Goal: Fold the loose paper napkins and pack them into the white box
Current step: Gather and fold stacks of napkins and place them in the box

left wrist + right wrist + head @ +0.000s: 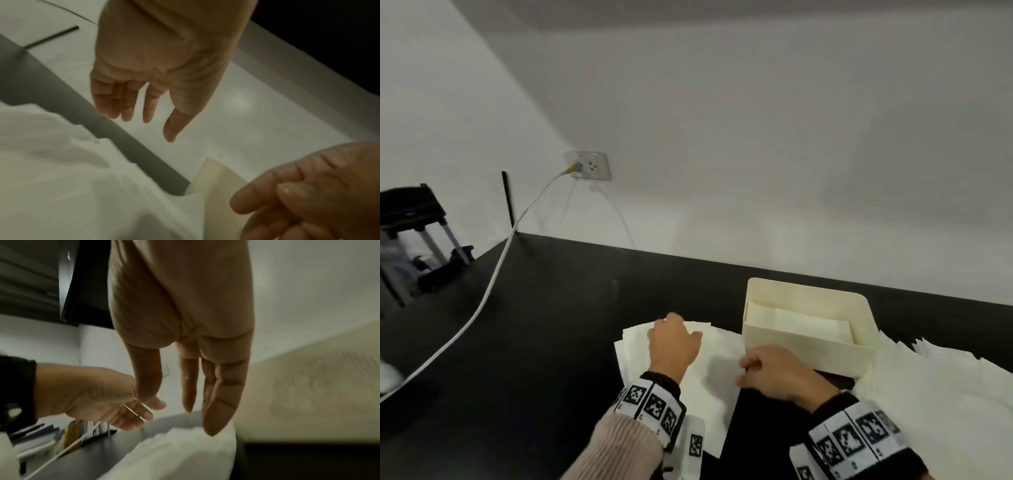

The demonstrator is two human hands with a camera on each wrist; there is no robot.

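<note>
Paper napkin sheet (709,370) lies flat on the black bench (544,325), long axis running from the near edge toward the wall, just left of the white box (808,346). Left hand (674,346) over its far end, fingers loose and apart, holding nothing. Right hand (774,373) at its right edge by the box's near wall, fingers relaxed; nearer the box. Contact with paper unclear. More loose napkins (935,387) right of box, cut off; some folded napkins (801,322) inside

A white cable (493,284) runs from the wall socket (586,165) across the black table (544,308).
</note>
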